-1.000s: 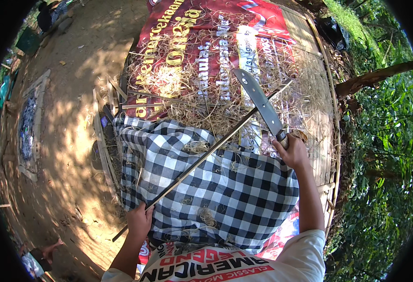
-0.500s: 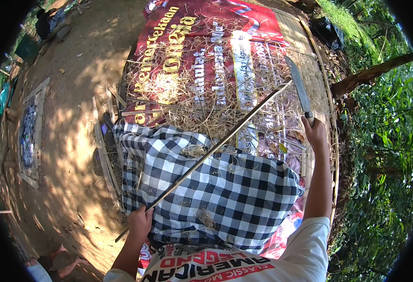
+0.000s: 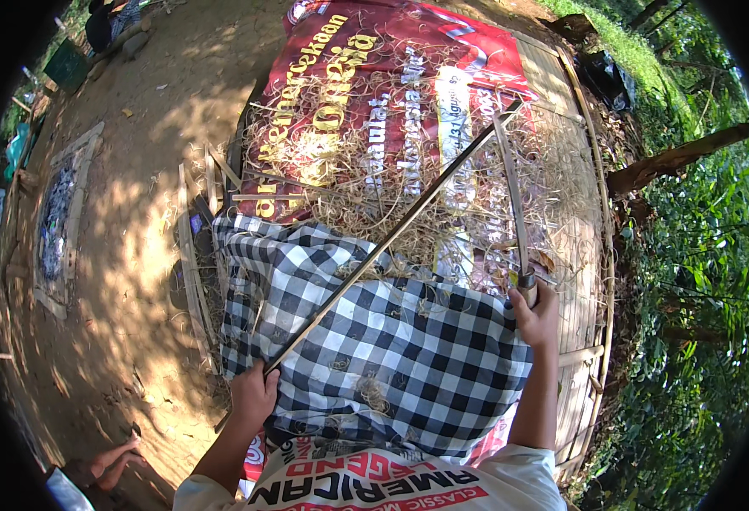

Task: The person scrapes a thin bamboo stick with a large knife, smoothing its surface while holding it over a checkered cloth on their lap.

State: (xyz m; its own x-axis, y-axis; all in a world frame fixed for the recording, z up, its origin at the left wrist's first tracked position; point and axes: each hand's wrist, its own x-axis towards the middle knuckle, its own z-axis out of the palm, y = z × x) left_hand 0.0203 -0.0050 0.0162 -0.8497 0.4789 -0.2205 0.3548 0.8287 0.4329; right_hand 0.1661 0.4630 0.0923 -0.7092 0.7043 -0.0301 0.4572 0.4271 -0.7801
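Note:
My left hand is closed around the lower end of a long, thin bamboo strip. The strip slants away to the upper right across my lap. In my right hand I grip the dark handle of a long-bladed machete. Its blade points away from me, edge-on, and its tip meets or overlaps the strip near the far end; I cannot tell if they touch. A black-and-white checked cloth covers my lap, with a few curled shavings on it.
Curly shavings litter a red printed banner spread over a bamboo-slat platform. Loose bamboo strips lie at its left edge. A framed dark panel rests on the dirt. At right are a log and green plants. Another person's hand shows lower left.
My right hand has come nearer and to the left, bringing the machete blade from beyond the strip's end back to the strip. My left hand keeps its hold, almost unmoved.

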